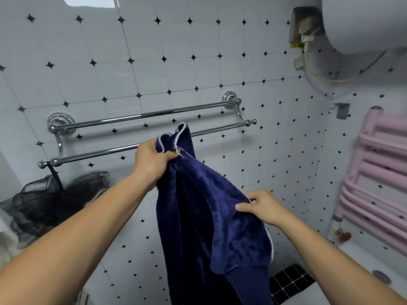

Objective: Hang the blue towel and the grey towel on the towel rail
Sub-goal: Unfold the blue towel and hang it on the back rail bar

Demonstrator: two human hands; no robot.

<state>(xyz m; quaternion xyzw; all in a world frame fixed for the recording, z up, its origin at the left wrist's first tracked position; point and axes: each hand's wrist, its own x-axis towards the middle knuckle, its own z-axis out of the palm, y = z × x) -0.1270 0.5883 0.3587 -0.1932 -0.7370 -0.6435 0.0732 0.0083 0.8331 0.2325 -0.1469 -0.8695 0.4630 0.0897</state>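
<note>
1. Blue towel [198, 216] hangs in the air in front of the tiled wall, held up by both hands, its lower end running out of the bottom of the view; a pale trim runs along its edge.
2. The right hand [262, 208] is nearest, fingers pinched together on the towel's edge at the lower right, pulling a fold out to the side.
3. The left hand [152, 159] is higher and farther out, fist clamped on a bunched top corner (the corner sticks up above the knuckles).
4. Behind that corner is the rail [141, 128], a chrome double bar fixed to the wall; the towel's top overlaps the lower front bar in view, though whether they touch cannot be told.
5. A dark mesh bag [44, 201] hangs from the rail's left end.
6. On the right wall stands a pink radiator [378, 172], with a white heater [363, 23] above it.
</note>
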